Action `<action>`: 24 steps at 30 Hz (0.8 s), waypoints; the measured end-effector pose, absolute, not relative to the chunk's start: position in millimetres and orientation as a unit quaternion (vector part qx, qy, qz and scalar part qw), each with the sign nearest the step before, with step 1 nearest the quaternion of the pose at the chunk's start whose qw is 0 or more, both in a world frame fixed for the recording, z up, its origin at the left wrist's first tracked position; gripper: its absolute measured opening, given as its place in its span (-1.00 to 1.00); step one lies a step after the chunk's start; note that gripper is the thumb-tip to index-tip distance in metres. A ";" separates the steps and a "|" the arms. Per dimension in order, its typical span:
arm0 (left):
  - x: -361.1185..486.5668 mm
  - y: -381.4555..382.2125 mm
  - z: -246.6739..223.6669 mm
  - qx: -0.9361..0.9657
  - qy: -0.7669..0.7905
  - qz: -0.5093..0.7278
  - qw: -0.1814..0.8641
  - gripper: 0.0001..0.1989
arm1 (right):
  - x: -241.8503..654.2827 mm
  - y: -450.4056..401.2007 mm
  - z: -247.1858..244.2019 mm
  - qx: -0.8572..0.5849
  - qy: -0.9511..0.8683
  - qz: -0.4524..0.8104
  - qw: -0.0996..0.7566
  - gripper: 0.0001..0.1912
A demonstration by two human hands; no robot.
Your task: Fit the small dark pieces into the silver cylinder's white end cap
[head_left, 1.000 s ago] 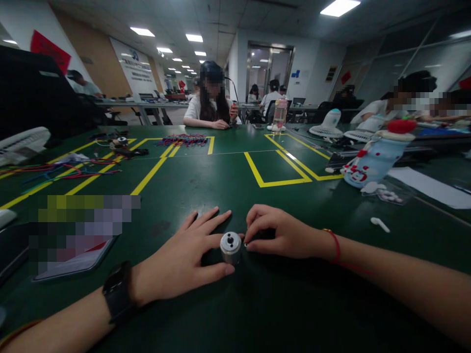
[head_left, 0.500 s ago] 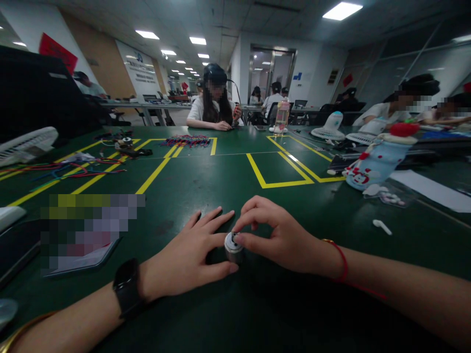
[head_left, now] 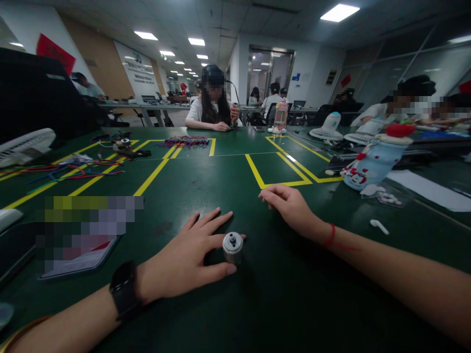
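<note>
A small silver motor stands upright on the green table, its round top with a short shaft and small holes facing up. My left hand lies low on the table, its thumb and index finger around the motor from the left. The other fingers of that hand are stretched out and spread on the tabletop. Beyond and to the right of the motor, my right hand hovers apart from it. Its fingers are curled and pressed together; whatever may be between the fingertips is too small to make out.
Yellow tape marks the table. Loose wires and a wire bundle lie farther left. A blue bottle, a white earbud and paper are at right. Another person sits opposite.
My right hand has left the motor's top and moved away, forward and to the right, uncovering the shaft. My left hand has stayed around the motor.
</note>
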State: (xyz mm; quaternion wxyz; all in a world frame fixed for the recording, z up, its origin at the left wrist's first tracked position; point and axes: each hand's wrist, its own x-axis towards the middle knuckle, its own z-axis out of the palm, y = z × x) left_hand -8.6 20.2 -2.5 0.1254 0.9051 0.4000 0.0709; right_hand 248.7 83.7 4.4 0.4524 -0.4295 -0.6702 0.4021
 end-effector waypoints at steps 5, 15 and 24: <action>-8.6 20.6 -2.6 0.904 0.404 0.064 0.122 -0.47 | 269.4 114.5 -14.3 -0.464 -0.578 0.449 0.500 -0.70; -6.5 21.4 -2.5 0.905 0.405 0.057 0.121 -0.47 | 270.2 112.4 -15.5 -0.460 -0.618 0.432 0.469 -0.67; -6.6 20.4 -2.0 0.905 0.402 0.069 0.121 -0.48 | 247.6 71.5 4.8 -0.367 -0.835 0.293 0.287 -0.82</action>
